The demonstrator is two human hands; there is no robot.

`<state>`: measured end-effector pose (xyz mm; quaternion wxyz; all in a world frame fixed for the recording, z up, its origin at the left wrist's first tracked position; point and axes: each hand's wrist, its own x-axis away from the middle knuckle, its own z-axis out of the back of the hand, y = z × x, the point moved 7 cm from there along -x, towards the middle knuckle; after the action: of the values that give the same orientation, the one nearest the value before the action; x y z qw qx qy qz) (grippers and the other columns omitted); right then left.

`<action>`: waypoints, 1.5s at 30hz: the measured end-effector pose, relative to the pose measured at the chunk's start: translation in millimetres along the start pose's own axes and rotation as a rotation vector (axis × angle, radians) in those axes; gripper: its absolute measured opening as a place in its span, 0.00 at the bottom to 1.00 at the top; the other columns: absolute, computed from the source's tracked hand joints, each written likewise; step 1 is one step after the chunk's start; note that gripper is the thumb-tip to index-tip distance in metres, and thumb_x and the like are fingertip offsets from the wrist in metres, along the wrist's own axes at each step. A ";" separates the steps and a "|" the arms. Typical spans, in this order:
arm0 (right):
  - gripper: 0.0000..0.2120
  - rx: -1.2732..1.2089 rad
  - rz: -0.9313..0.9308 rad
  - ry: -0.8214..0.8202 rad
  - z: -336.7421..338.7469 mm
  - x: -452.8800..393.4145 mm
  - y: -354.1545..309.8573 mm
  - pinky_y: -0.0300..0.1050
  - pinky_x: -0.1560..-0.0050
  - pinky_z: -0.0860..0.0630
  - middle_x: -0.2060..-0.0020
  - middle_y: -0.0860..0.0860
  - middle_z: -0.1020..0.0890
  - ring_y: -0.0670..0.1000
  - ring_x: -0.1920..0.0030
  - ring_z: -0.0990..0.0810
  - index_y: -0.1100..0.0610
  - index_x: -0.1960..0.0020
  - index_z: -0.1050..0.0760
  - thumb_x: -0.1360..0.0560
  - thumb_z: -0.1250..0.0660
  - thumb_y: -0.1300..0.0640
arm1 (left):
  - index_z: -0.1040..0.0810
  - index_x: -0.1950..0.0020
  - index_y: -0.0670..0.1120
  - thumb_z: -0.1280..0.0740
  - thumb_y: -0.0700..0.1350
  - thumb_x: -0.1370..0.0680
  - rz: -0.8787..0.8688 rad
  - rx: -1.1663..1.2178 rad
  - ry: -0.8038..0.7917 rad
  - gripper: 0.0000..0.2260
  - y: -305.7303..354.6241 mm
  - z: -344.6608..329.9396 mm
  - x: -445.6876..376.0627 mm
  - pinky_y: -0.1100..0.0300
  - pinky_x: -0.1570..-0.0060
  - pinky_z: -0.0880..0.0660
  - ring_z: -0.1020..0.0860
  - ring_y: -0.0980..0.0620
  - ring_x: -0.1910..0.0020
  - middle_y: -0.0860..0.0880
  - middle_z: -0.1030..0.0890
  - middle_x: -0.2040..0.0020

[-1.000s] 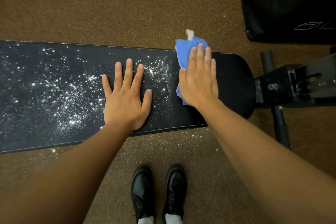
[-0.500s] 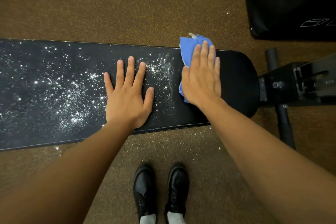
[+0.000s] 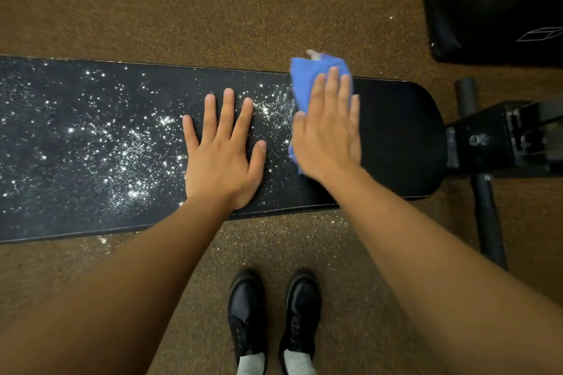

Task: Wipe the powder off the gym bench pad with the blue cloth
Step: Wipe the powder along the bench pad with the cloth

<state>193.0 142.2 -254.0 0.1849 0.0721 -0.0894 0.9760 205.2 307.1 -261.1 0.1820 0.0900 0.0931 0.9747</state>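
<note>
A long black bench pad (image 3: 399,137) runs across the view from left to right. White powder (image 3: 122,149) speckles its left and middle parts; the rounded right end looks dark and free of specks. My left hand (image 3: 222,155) lies flat on the pad, fingers spread and straight. Just to its right, my right hand (image 3: 327,131) presses flat on the blue cloth (image 3: 307,73), fingers straight and together. The cloth sticks out past the fingertips over the pad's far edge, and a strip of it shows at the left of the palm.
The bench's black metal frame and foot bar (image 3: 487,192) stand at the right. A large black padded object (image 3: 493,0) fills the upper right corner. My black shoes (image 3: 274,320) stand on the brown speckled floor (image 3: 213,3), where some powder lies near the pad's front edge.
My right hand with the cloth has slid a little left, toward the left hand and the powder's edge. My left hand has stayed flat in the same spot.
</note>
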 end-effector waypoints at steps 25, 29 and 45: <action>0.32 0.038 0.006 0.001 2.9 12.6 29.6 0.57 0.23 0.56 0.21 0.60 0.55 0.59 0.22 0.59 0.63 0.22 0.56 0.19 0.53 0.49 | 0.55 0.19 0.53 0.56 0.61 0.19 0.008 0.006 -0.008 0.30 -1.0 1.4 0.3 0.39 0.25 0.62 0.63 0.48 0.21 0.50 0.58 0.19; 0.32 0.005 0.053 -0.002 -1.9 1.4 -8.0 0.58 0.23 0.57 0.21 0.61 0.56 0.59 0.22 0.60 0.63 0.22 0.58 0.19 0.53 0.49 | 0.55 0.19 0.52 0.55 0.61 0.19 0.004 0.003 -0.014 0.30 0.2 0.5 -0.5 0.39 0.25 0.62 0.62 0.48 0.21 0.49 0.58 0.19; 0.31 0.041 0.198 -0.026 -7.2 28.0 -23.4 0.58 0.23 0.56 0.21 0.60 0.56 0.58 0.22 0.60 0.63 0.21 0.57 0.19 0.55 0.48 | 0.53 0.19 0.52 0.54 0.60 0.20 0.004 0.010 -0.013 0.30 0.2 0.5 -0.7 0.39 0.25 0.61 0.62 0.47 0.21 0.49 0.57 0.19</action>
<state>175.2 174.9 -252.7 0.0848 0.0792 -0.0787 0.9901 205.9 306.8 -260.7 0.1802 0.0973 0.0964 0.9741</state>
